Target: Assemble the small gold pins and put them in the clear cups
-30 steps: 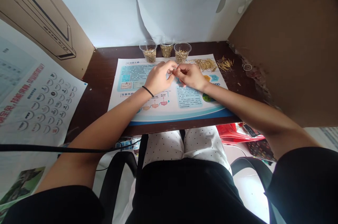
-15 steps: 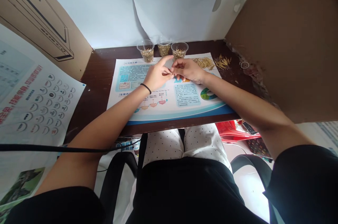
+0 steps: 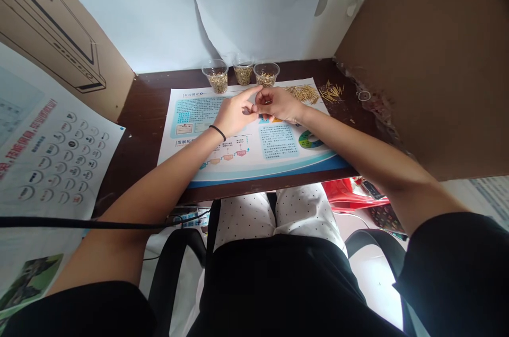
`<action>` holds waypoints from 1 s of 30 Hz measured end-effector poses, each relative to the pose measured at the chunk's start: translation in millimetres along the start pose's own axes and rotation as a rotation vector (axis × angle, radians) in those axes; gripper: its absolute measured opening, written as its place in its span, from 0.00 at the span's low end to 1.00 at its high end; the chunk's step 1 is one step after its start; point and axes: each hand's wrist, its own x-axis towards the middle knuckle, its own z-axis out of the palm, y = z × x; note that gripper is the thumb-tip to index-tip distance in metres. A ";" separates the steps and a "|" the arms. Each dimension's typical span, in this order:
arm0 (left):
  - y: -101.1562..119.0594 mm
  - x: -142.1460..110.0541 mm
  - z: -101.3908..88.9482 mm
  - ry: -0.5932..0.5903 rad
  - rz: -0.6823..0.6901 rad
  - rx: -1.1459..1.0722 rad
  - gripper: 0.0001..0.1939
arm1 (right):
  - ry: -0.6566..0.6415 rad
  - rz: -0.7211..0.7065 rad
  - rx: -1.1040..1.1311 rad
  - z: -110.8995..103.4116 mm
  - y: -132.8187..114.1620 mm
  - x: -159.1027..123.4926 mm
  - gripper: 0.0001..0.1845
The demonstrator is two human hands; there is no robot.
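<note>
My left hand [image 3: 235,113] and my right hand [image 3: 278,104] meet fingertip to fingertip above a printed sheet [image 3: 234,165]. Both are closed in a pinch, though the left index finger stretches out over the right hand. Whatever lies between the fingertips is too small and too covered to name. Behind the hands stand a left clear plastic cup [image 3: 218,81], a middle cup [image 3: 243,74] and a right cup [image 3: 266,76], each with small gold-coloured metal pieces inside. A pile of thin gold-coloured pins [image 3: 303,94] lies on the sheet just beyond my right hand.
More loose pins [image 3: 332,91] lie on the dark table [image 3: 137,114] right of the sheet. Cardboard walls flank the table at the left [image 3: 59,24] and right [image 3: 429,72]. A black cable [image 3: 79,222] crosses in front of my left forearm.
The view has shifted slightly, so the whole scene sits a little further left. Both hands stay together, and their fingertips have moved only slightly against each other.
</note>
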 end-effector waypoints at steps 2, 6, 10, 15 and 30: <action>-0.4 0.5 -0.2 -0.016 -0.013 -0.012 0.32 | -0.011 -0.003 -0.003 0.0 0.3 0.0 0.15; -1.5 1.2 -0.6 -0.030 -0.033 -0.013 0.33 | -0.002 -0.004 -0.005 0.3 0.3 -0.3 0.16; -4.0 1.6 0.6 -0.012 -0.024 -0.019 0.34 | 0.003 0.003 0.002 1.0 -1.0 -0.9 0.15; -5.1 1.9 1.2 -0.020 -0.033 -0.039 0.36 | 0.012 0.011 0.000 1.6 -2.2 -1.7 0.15; -1.7 2.1 -0.5 -0.049 -0.091 -0.024 0.28 | 0.035 -0.008 0.110 -1.2 5.0 -7.6 0.09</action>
